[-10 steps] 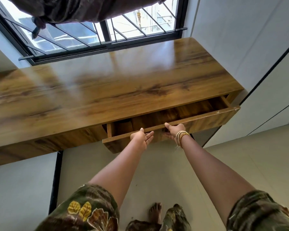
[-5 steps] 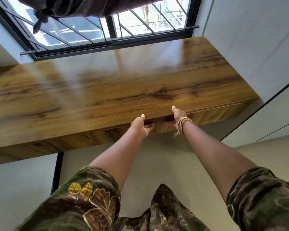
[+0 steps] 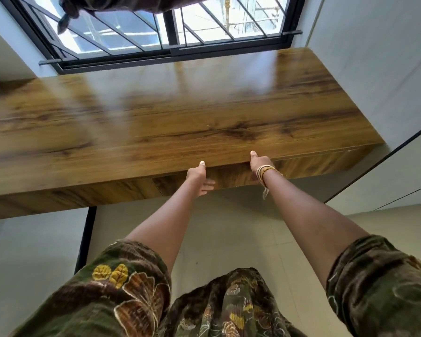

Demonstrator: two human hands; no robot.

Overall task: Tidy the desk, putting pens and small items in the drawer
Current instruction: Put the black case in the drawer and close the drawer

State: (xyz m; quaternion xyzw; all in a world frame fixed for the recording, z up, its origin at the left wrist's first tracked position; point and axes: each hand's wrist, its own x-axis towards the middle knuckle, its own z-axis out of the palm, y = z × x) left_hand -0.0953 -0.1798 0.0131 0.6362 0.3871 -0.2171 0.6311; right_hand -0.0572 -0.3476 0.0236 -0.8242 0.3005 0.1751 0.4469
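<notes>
Pressing against the front face of a closed drawer (image 3: 231,177), both hands sit under the near edge of a wooden desk (image 3: 180,122).

Item 1: desk. Glossy wood-grain top, running from the left side of the view to a white wall (image 3: 374,57) at its right end. Far edge meets a black-framed barred window (image 3: 170,27). Window light reflects across the top.

Item 2: drawer. Set in the desk's front, under the right half of the near edge. Its front sits flush with the fixed panel to its left; a thin seam marks the join. Contents hidden.

Item 3: left hand (image 3: 199,178). Thumb raised against the desk's near edge, fingers straight and laid flat on the drawer front, pointing right. Holds nothing.

Item 4: right hand (image 3: 259,166). Thumb raised to the near edge, the rest of the hand against the drawer front. Fingers mostly hidden behind the wrist, so their curl cannot be told. Thread bangles (image 3: 264,171) circle the wrist, one loose strand hanging.

Item 5: clothing. Dark floral sleeves (image 3: 122,288) on both upper arms, matching fabric below.

Item 6: surroundings. Pale tiled floor (image 3: 229,227) under the desk; dark cloth (image 3: 122,3) draped over the window's top.
</notes>
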